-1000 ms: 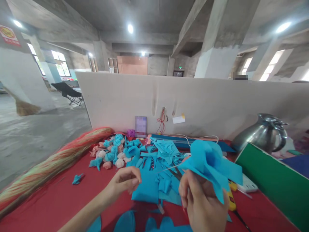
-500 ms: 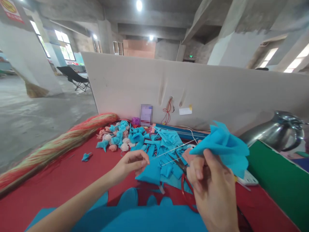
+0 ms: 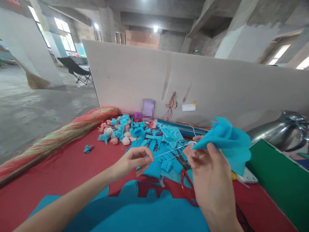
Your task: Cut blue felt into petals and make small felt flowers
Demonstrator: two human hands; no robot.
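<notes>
My right hand is closed on a blue flower of thin sheet material, its petals spreading above the fingers. My left hand is pinched at the near end of a thin white thread, which runs across to the fingers of my right hand. Beneath the thread lie blue scraps in a loose heap. Scissors with red handles rest by my right wrist, partly hidden by it. A large blue sheet with rounded cut-outs along its far edge is spread in front of me.
A pile of small blue and pink flowers sits at the back left of the red tabletop. Along the left edge lies a bundle of red and cream strands. A green board and steel jug stand right; a pale panel rises behind.
The camera view has shifted a little. My right hand has turned slightly with the flower still in it, and its fingers have come together at the thread's far end.
</notes>
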